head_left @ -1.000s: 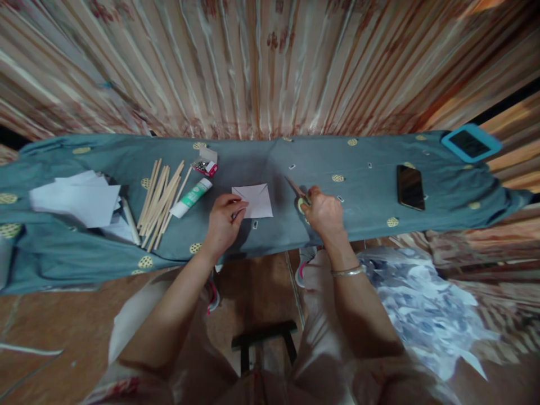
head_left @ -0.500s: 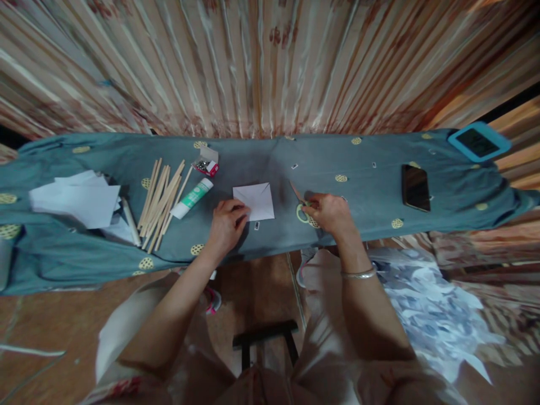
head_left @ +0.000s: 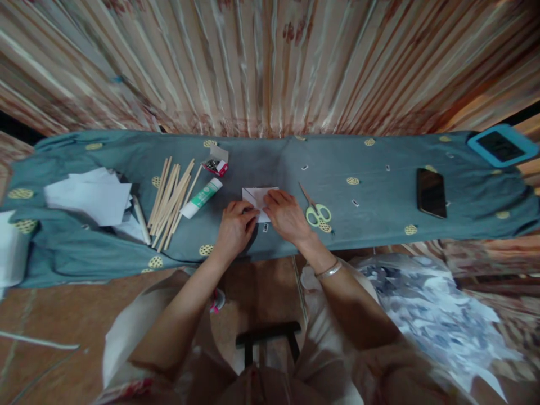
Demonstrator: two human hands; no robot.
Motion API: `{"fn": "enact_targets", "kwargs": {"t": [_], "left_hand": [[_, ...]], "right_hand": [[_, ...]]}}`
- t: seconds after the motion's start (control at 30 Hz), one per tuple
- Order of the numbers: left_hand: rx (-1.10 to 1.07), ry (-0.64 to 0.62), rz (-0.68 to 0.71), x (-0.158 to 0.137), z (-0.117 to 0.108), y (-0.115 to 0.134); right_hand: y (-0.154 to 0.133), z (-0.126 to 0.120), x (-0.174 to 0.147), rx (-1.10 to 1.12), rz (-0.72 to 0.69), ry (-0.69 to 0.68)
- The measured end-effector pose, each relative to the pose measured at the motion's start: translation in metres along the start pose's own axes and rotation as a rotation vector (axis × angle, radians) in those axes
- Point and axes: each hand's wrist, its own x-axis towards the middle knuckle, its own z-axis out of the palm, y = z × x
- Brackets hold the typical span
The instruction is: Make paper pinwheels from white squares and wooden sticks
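Observation:
A small square of white folded paper (head_left: 254, 196) with crease lines lies on the cloth in front of me. My left hand (head_left: 237, 226) is at its lower left edge, thumb and fingers pinched on the paper. From the right, my right hand (head_left: 287, 215) covers the paper's right side, its fingers close together and pressed on it. Part of the sheet is hidden under both hands. Beside my right hand, a pair of scissors (head_left: 317, 214) with light green handles rests on the cloth, untouched, blades pointing away.
On the left are a glue stick (head_left: 201, 198), a small open box (head_left: 216, 163) of metal pieces, several wooden sticks (head_left: 171, 199) and white paper sheets (head_left: 99, 197). A phone (head_left: 431, 192) and a blue-framed device (head_left: 502, 145) lie right. Below is a bag of paper scraps (head_left: 439, 309).
My right hand has let go of the scissors, left them on the cloth and moved left onto the folded paper. My left hand stays at the paper's edge. The view has shifted slightly.

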Motion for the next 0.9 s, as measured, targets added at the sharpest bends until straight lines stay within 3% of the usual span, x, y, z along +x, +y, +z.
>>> {"fn": "enact_targets", "kwargs": {"t": [0.23,0.67,0.9], "left_hand": [[-0.019,0.016,0.041,-0.006,-0.004,-0.004],[-0.018,-0.066,0.017,-0.022,-0.021,-0.005],[-0.083,0.007,0.05,-0.033,-0.032,-0.013]], "right_hand": [[0.005,0.005,0.0,-0.004,0.026,-0.008],[0.003,0.002,0.001,-0.006,0.036,-0.022],[0.003,0.002,0.002,0.0,0.042,-0.012]]}}
